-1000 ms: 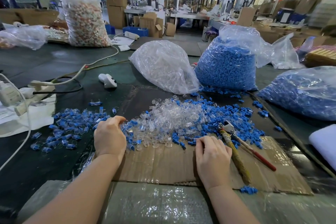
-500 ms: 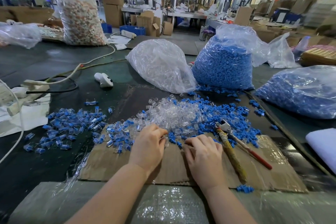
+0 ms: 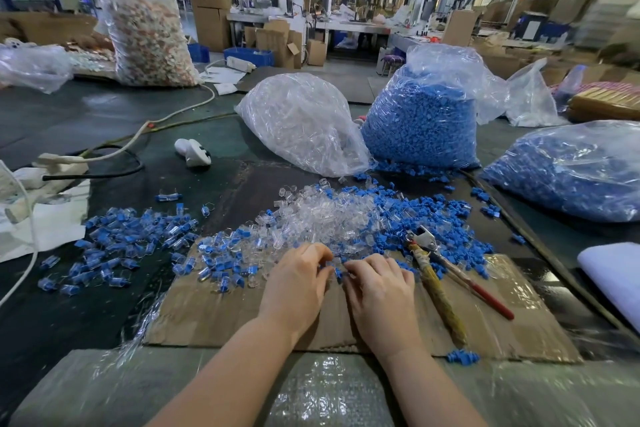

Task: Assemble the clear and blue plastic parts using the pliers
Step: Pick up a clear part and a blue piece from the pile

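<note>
My left hand (image 3: 298,282) and right hand (image 3: 381,288) meet knuckles-up at the near edge of the loose pile, fingertips curled together over a small blue part (image 3: 337,272); both pinch at it, though whether a clear piece is in there too I cannot tell.

Containers: clear bag (image 3: 304,121), crinkly film, slumped on its side, full of clear parts. Just right of it, blue bag (image 3: 420,118), upright, open top, packed with blue parts, some spilled at its base. Far right, flat bag (image 3: 568,170), lying down, also blue pieces inside. Back left, tall bag (image 3: 149,38) of mixed pale and orange bits.

Loose on the table: clear parts (image 3: 325,218), small glossy hollow shells, heaped in the middle; blue parts (image 3: 415,215), matte chunky plugs, scattered right of them. Left of those, joined pieces (image 3: 135,236), clear shell with blue core, spread over dark mat.

Pliers (image 3: 446,274) lie untouched just right of my right hand, metal head on the blue parts, one handle wrapped in frayed yellowish tape, the other red.

Cardboard (image 3: 214,308), flat brown corrugated sheet, under my hands. Bubble wrap (image 3: 322,388) along the near edge. White controller (image 3: 194,152), smooth plastic, behind the pile. White cable (image 3: 173,114) curves across the green table.
</note>
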A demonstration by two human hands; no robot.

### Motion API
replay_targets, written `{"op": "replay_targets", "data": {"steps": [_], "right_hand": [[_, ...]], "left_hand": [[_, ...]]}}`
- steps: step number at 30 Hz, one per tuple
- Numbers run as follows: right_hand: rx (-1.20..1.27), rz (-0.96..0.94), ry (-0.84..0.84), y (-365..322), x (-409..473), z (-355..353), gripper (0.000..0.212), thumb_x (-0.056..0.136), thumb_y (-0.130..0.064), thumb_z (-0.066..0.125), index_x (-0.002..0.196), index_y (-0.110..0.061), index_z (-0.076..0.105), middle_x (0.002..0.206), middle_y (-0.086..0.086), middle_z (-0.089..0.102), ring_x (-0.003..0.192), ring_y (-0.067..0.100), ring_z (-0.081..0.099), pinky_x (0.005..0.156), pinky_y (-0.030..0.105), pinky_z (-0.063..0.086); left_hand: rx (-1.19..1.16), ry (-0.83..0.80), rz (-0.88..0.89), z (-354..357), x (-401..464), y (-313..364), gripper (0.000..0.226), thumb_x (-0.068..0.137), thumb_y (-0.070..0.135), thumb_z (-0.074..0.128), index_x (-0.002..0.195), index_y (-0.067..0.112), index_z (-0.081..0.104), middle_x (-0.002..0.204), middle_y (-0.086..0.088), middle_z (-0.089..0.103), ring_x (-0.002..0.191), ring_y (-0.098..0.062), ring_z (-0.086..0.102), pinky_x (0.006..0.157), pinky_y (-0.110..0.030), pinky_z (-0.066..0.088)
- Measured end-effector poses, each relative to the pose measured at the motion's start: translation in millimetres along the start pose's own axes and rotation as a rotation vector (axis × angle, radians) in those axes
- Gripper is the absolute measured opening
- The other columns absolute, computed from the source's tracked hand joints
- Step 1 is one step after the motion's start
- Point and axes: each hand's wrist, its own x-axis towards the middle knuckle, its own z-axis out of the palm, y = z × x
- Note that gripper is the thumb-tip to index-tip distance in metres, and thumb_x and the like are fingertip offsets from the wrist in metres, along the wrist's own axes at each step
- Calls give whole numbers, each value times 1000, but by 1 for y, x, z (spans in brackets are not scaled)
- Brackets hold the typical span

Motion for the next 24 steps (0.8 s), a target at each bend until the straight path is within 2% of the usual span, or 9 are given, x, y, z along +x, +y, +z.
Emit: {"op": "replay_targets", "data": {"steps": [2,4,9,12,15,20,24], "right_hand": [[2,-23,-15,0,0,1,23,73,-21,78,95,-24,70,80,-5,61,72,21,59,66,40,47],[-36,-49,-30,0,1,1,29,72,-23,80,99,-28,71,79,-7,62,72,19,59,66,38,48],[-38,-38,-26,-1,1,1,23,68,-17,82,84,-28,70,75,-12,64,69,16,60,66,36,47],[-14,-25,-30,-1,0,0,18,70,-15,80,78,-26,68,74,-11,63,70,17,59,67,35,46],[4,-11,-53,-1,0,-1,16,69,-12,80,73,-22,68,74,-7,64,70,19,61,67,38,48],[44,6,-166,1,1,2,5,82,-15,67,79,-19,67,82,-2,63,81,23,59,76,40,47],[53,26,-152,0,1,1,9,81,-14,69,88,-20,68,83,-3,62,80,22,60,75,40,49]], "left_hand": [[-84,23,-41,0,0,2,14,88,13,61,100,20,63,88,11,59,74,4,51,71,1,36],[-165,47,-105,1,1,1,16,87,7,62,97,18,66,87,11,59,73,7,52,70,3,35],[-337,50,-229,4,-2,-2,23,80,8,70,80,30,63,81,7,62,71,-3,60,66,-6,45],[-349,22,-227,6,-4,0,37,70,2,78,73,32,58,78,11,57,66,3,59,63,-3,44],[-322,16,-228,9,-3,-1,31,69,3,79,77,26,60,79,12,55,67,3,58,64,-2,43],[-274,-25,-220,11,-1,-1,19,74,9,76,86,21,68,77,17,55,70,1,57,68,-3,42],[-316,-18,-243,10,-1,1,27,79,9,71,79,34,61,78,15,61,73,0,58,69,-3,41]]}}
